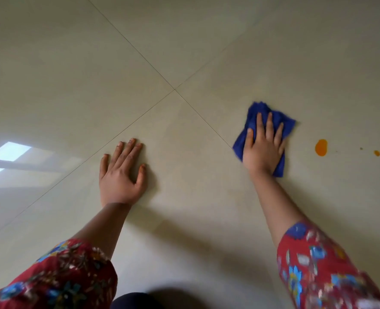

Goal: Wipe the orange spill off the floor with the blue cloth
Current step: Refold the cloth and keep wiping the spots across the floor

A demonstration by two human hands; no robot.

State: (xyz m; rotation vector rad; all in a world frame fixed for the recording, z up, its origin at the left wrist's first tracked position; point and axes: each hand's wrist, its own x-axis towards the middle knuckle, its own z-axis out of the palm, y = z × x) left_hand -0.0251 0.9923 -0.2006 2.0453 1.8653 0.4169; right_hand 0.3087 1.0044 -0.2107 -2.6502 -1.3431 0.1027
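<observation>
A crumpled blue cloth (280, 121) lies on the pale tiled floor (195, 52) at the right. My right hand (262, 148) presses flat on top of it, fingers spread, covering its middle. An orange spill (321, 147) sits on the floor a short way right of the cloth, apart from it. A smaller orange drop (377, 153) lies farther right, with a tiny dark speck (361, 148) between the two. My left hand (122, 172) rests palm down on the bare floor to the left, fingers apart, holding nothing.
Thin grout lines cross at a point (174, 89) beyond my hands. A bright window reflection (8, 151) shines on the floor at the far left. My red flowered sleeves (318, 264) fill the bottom corners.
</observation>
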